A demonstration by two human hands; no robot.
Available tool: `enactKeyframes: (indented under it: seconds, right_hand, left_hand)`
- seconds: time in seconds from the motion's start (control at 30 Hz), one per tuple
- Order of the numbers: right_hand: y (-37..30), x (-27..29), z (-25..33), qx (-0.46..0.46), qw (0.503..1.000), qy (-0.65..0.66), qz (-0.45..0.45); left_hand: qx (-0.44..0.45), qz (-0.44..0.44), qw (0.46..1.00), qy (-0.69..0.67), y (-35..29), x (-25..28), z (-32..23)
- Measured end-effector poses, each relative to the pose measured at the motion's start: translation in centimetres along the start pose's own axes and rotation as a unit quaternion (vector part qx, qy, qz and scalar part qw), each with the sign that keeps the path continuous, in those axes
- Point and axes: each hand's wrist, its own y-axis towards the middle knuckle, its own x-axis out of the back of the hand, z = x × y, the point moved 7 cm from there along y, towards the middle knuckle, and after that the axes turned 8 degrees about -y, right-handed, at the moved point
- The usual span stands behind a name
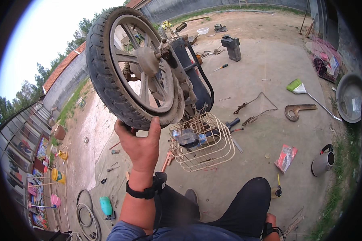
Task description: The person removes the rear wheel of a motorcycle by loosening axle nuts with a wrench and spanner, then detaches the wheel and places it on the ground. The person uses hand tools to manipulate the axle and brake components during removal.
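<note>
My left hand (138, 140) grips the lower edge of a black tyre (102, 68), its thumb on the near side and its fingers curled around the tread. The tyre sits on a grey spoked wheel (147, 60), raised in the fork (185, 82) of what looks like an upturned electric bike. Below the wheel, a cream wire basket (205, 150) rests on the ground, with a dark rounded part (188, 138) inside its wires. Only part of my right hand (271, 219) shows, beside my right knee; its fingers are hidden.
A screwdriver (221, 67), a bent metal rod (265, 96), a rusty hooked bar (297, 111) and a red-and-white packet (286, 158) lie on the concrete. At the right are a grey basin (350, 98), a broom (297, 86) and a metal jug (323, 162). A teal spray bottle (105, 205) and hose (86, 215) lie left.
</note>
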Motion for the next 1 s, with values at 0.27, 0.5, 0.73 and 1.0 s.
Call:
enactKeyframes:
  seconds: [0.27, 0.5, 0.73, 1.0]
  right_hand:
    - [-0.1, 0.2, 0.0, -0.001, 1.0, -0.007, 0.001]
    - [-0.6, 0.5, -0.2, -0.008, 1.0, -0.019, -0.004]
    - [-1.8, 0.7, -1.0, -0.075, 0.987, 0.142, -0.02]
    - [2.5, 3.1, -8.2, -0.107, 0.976, 0.191, -0.004]
  left_hand:
    - [-0.002, 0.009, 1.0, -0.005, -0.3, -0.2, 0.1]
    - [-0.008, 0.008, 1.0, -0.004, -0.4, -0.2, 0.2]
    - [-0.016, 0.011, 1.0, -0.013, -0.7, 0.1, 0.9]
    - [-0.014, 0.014, 1.0, -0.012, -1.8, 1.5, 1.9]
